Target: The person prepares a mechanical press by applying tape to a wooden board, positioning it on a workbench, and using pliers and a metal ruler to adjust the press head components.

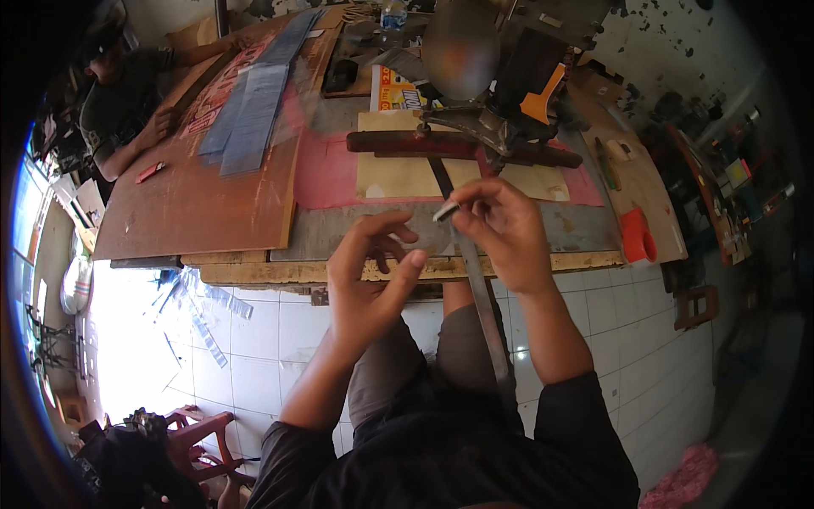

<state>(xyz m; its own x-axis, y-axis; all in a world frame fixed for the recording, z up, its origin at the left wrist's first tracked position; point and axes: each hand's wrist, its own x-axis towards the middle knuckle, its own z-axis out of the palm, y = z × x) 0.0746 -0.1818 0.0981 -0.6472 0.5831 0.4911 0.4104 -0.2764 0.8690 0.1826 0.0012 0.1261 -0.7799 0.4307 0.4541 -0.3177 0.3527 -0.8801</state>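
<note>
My right hand [504, 225] is raised over the table's front edge, its fingertips pinching a small dark piece with a pale end [444, 211], too small to name. Left of it, my left hand [373, 276] hovers with curled, spread fingers and a lifted thumb, holding nothing. Beneath and between the hands runs a long flat metal bar [483, 310], from under the machine toward my lap. Just beyond my hands stands a dark metal machine [483, 127] with a reddish-brown crossbar [462, 148]. Under the crossbar lies a yellowish sheet [386, 180] on pink material [326, 174].
Bluish plastic strips [254, 110] lie on a brown board [203, 208] at left, where another person [127, 102] sits with a hand on its edge. A red tape roll [638, 236] stands at right. Below left are a red stool [199, 437] and plastic scraps [208, 318] on the tiled floor.
</note>
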